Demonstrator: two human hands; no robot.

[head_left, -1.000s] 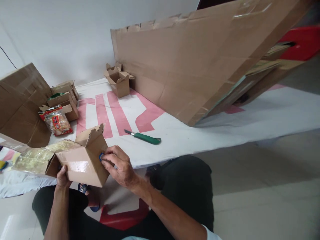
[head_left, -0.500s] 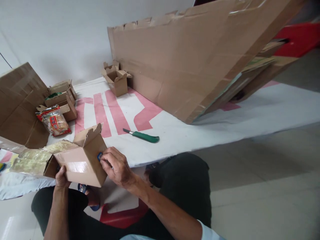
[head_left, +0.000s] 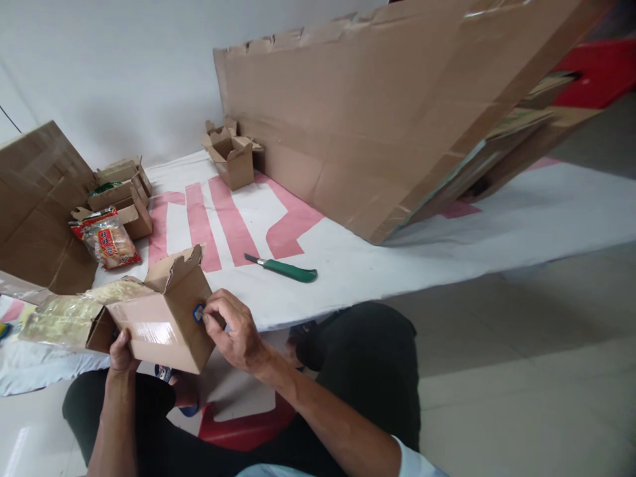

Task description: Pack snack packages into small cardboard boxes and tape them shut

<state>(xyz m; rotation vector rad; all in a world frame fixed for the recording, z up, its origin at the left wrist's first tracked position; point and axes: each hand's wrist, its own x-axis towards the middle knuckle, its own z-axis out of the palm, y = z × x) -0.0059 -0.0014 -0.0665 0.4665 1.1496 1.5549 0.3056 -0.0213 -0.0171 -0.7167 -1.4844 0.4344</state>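
A small open-topped cardboard box (head_left: 166,331) is tilted at the table's front edge, with a strip of clear tape on its near side. My left hand (head_left: 122,352) grips its lower left part, thumb on the near face and the other fingers hidden beneath. A small blue sticker-like piece with a pale centre (head_left: 197,313) lies against the box's right side. My right hand (head_left: 236,331) has its thumb and forefinger pinched at the right edge of that piece. Beyond the box, a green-handled utility knife (head_left: 288,270) rests on the cloth, blade out to the left.
A white cloth with pink shapes (head_left: 348,271) covers the table. A large cardboard sheet (head_left: 358,126) stands at the back right. Small boxes (head_left: 236,165), a red-and-clear snack packet (head_left: 106,240) and a big open carton (head_left: 42,205) are farther left. Plastic-wrapped yellowish packs (head_left: 62,322) adjoin the held box.
My right fingers have shifted slightly right and now uncover more of the blue piece. The held box and left hand stay almost where they were.
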